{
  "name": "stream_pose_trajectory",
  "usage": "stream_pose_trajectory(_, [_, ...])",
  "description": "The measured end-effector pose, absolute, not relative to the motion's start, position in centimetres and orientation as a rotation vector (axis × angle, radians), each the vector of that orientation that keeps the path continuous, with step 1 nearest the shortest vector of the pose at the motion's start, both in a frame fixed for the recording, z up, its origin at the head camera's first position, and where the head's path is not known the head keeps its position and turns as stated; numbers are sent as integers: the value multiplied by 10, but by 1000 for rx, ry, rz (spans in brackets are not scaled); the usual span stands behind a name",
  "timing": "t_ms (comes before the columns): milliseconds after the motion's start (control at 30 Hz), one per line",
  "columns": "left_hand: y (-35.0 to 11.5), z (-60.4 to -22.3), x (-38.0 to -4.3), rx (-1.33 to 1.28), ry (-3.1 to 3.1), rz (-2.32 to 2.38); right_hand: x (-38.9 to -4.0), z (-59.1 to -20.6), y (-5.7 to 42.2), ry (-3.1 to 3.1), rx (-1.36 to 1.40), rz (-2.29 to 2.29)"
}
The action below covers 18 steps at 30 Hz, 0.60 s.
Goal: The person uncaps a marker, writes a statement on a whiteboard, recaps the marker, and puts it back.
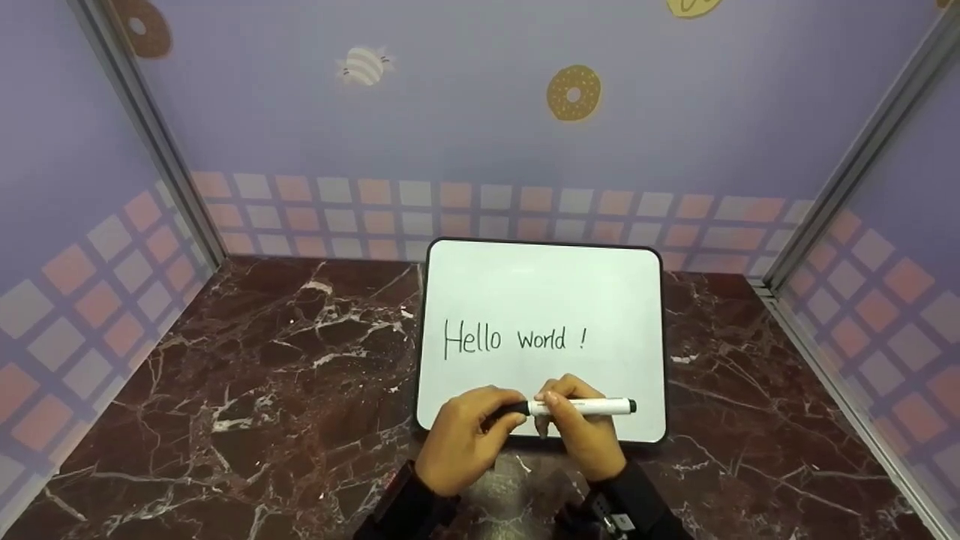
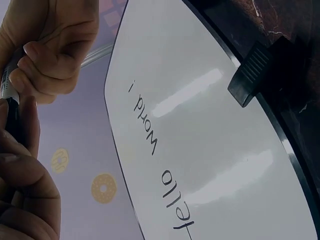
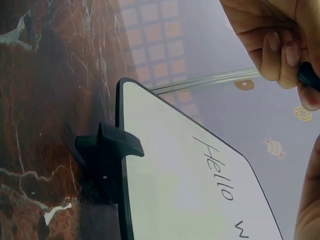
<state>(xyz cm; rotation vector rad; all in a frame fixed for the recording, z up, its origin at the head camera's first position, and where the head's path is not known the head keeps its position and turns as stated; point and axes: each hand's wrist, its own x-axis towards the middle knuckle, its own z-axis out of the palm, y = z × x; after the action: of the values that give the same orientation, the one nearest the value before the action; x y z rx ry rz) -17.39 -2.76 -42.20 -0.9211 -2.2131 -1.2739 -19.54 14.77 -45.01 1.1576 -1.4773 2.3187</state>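
Note:
Both hands are on one whiteboard marker (image 1: 604, 406), held level in front of the whiteboard's lower edge. My left hand (image 1: 466, 435) pinches the marker's black cap (image 2: 12, 120) between thumb and fingers. The white barrel is gripped by my right hand (image 1: 589, 435), its fingers curled round it near the cap, and the black-tipped end sticks out to the right. Behind them stands a white whiteboard (image 1: 547, 289) with a black frame. Black handwriting (image 1: 516, 340) across its middle reads "Hello world !". In the right wrist view, the barrel is out of sight.
The whiteboard leans back, with a black clip-like foot (image 2: 252, 72) on its lower edge and another foot (image 3: 117, 142) in the right wrist view. It stands on a dark red marbled table (image 1: 300, 390). Lilac panels (image 1: 480, 135) with metal corner strips enclose the back and sides.

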Motion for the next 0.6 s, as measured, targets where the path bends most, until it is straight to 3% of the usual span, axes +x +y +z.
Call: stream_pose_trajectory(600, [-18, -420, -166, -943, -2090, -980, -192, -451, 141, -1346, 1073, 2469])
